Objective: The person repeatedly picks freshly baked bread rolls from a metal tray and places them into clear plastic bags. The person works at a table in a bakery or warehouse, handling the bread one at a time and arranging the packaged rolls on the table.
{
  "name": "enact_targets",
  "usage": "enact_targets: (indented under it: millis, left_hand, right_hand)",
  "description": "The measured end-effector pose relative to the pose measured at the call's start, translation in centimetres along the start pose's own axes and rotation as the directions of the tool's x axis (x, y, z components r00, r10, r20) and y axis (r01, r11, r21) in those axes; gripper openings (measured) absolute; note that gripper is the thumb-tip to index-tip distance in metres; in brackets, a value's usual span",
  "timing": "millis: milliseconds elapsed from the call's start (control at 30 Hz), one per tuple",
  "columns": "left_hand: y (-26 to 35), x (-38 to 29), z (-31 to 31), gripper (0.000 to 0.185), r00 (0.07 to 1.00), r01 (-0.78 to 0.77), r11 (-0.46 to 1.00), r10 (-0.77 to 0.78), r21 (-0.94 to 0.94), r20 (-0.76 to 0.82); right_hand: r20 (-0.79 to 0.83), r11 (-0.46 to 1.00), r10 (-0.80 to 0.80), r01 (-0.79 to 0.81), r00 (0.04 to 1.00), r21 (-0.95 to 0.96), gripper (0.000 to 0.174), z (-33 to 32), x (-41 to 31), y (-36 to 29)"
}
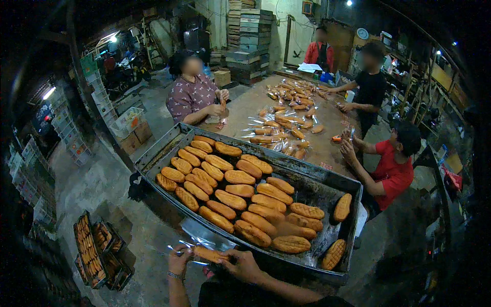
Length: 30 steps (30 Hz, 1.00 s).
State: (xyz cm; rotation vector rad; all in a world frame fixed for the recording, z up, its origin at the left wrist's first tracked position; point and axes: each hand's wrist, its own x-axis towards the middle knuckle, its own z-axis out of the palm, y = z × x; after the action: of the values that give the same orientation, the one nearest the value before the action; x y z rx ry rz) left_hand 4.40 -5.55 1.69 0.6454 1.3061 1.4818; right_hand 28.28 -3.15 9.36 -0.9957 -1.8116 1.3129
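Low in front of me, an elongated golden-brown bread roll spans the gap between my hands. My left hand grips its left end together with clear plastic film. The fingers of my right hand are closed on the roll's right end. Just beyond my hands lie clear plastic bags, beside the near wall of a large dark metal tray. Many similar rolls rest in the tray in loose rows, some with crosshatched tops. Two rolls sit apart at its right end.
A worktable beyond the tray holds many bagged rolls. Several people stand or sit around it, including one in a red shirt. Trays of rolls are stacked on the floor at left. A wooden post rises beyond the tray's left end.
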Motion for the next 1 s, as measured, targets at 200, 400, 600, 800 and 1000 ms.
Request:
enact_targets:
  millis: [200,400,600,800,1000]
  left_hand:
    - [-1.6,1.2,0.1,0.032,0.976,0.083,0.992,-0.062,-0.093,0.207]
    - [-0.9,1.9,2.0,0.035,0.968,0.228,0.973,-0.224,-0.026,0.111]
    - [-0.1,3.3,2.3,0.023,0.844,0.162,0.983,-0.091,-0.089,0.528]
    - [-6.9,8.4,-2.2,0.029,0.804,0.097,0.656,-0.495,0.748,0.330]
    - [-15.3,11.1,-6.4,0.031,0.903,0.001,0.557,-0.357,0.831,0.238]
  right_hand:
    - [0.049,0.997,-0.067,0.065,0.997,0.047,0.029,0.5,1.9,0.6]
    - [0.037,0.869,-0.395,0.386,0.918,-0.308,0.043,1.1,3.8,0.8]
    - [-0.040,0.923,-0.168,0.144,0.985,-0.356,0.039,-0.2,7.6,-5.5]
    - [0.463,0.693,-0.081,0.384,0.882,-0.611,0.038,-6.2,9.8,-13.9]
    - [-0.274,0.976,0.033,0.028,0.961,0.216,0.050,-9.9,14.1,-11.8]
